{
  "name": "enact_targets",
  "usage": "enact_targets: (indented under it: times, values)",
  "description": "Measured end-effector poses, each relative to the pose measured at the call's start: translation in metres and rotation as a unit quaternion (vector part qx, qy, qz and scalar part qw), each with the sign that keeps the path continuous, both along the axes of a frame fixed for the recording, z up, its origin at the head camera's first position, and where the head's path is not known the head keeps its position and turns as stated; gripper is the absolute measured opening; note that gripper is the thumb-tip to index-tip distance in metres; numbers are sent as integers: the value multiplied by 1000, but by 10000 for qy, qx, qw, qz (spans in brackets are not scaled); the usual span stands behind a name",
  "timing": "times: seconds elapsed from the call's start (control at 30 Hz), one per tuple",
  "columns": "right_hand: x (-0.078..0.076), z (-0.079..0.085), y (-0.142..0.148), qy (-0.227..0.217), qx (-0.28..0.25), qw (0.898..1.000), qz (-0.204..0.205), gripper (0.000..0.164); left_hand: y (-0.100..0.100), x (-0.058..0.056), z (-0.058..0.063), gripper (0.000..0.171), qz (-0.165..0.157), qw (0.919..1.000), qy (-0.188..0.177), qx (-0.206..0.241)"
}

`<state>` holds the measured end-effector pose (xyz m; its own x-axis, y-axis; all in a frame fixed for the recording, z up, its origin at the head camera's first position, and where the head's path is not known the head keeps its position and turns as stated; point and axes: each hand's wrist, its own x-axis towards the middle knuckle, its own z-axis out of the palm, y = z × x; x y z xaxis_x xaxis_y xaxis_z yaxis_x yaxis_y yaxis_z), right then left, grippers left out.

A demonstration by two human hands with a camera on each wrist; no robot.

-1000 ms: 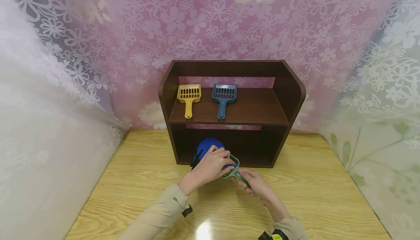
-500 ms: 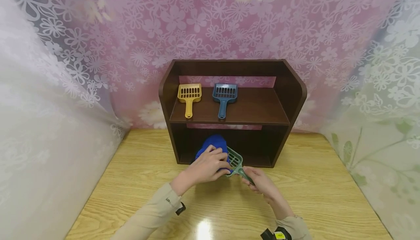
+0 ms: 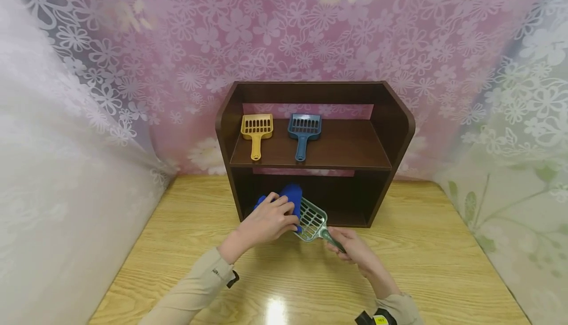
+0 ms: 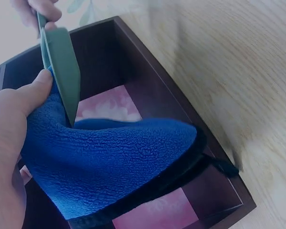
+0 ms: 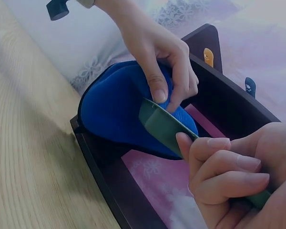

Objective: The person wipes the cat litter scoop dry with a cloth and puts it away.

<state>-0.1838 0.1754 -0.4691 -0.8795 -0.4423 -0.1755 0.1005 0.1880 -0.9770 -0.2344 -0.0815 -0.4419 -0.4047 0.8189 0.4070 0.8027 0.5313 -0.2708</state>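
Observation:
My left hand [image 3: 266, 221] pinches a blue terry cloth [image 4: 114, 162] with dark edging and a small loop. The cloth is folded over one edge of a green slotted litter scoop [image 3: 312, 221], with the thumb on the near side. My right hand [image 3: 352, 248] grips the scoop's handle, fingers curled round it. Most of the slotted face shows in the head view, tilted, in front of the lower shelf. In the right wrist view the scoop [image 5: 162, 129] appears side-on, and the cloth [image 5: 109, 105] hangs loosely beyond it. Part of the cloth is hidden behind the left hand.
A dark brown two-tier shelf [image 3: 350, 142] stands at the back of the wooden table [image 3: 421, 266]. On its upper tier lie a yellow litter scoop [image 3: 256, 140] and a dark blue one [image 3: 301, 142], handles toward me. Flowered curtains surround the table.
My left hand has moved left with the cloth, from over the scoop's face to its left edge. More slots now show. The right hand has shifted slightly right with the scoop, which has turned.

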Motion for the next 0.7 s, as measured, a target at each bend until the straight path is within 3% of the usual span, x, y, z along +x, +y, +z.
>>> enact_targets:
  times: [0.33,0.7]
  values:
    - [2,-3,10,-6,162,9999,-15,44,-12,-6,1,13,216,9995,183,156]
    - [8,2,-1,-10,392,9991,-138,44,-4,-9,3,13,421,9977,460,259]
